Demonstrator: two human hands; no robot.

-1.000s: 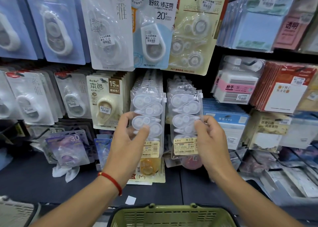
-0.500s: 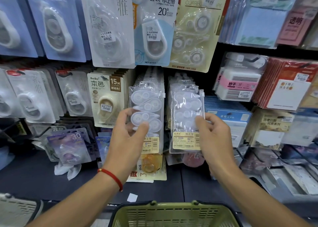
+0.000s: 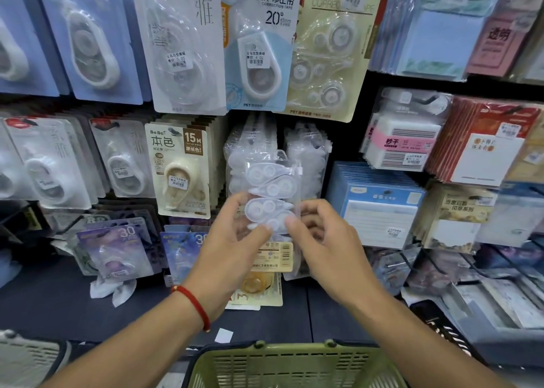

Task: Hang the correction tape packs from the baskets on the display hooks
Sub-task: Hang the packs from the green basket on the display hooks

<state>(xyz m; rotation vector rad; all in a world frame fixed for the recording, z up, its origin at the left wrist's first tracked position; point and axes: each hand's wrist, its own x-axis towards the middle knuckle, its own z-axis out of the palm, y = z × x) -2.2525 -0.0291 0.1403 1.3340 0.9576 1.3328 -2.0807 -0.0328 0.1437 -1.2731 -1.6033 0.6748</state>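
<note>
Above "15M" and "20" cards, both hands (image 3: 232,249) (image 3: 326,249) pinch a barcoded pack (image 3: 272,202).

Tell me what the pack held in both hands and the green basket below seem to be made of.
The pack looks like a thin clear plastic bag: glossy, crinkled, with the white, apparently plastic tape cases showing through, plus a yellowish label, likely paper. The green basket looks like moulded matte plastic, judging by its slotted walls. The left hand and right hand pinch the pack.

Olive-green slotted basket (image 3: 294,367), red wrist cord (image 3: 192,300), clear-white tape pack (image 3: 272,193).
</note>
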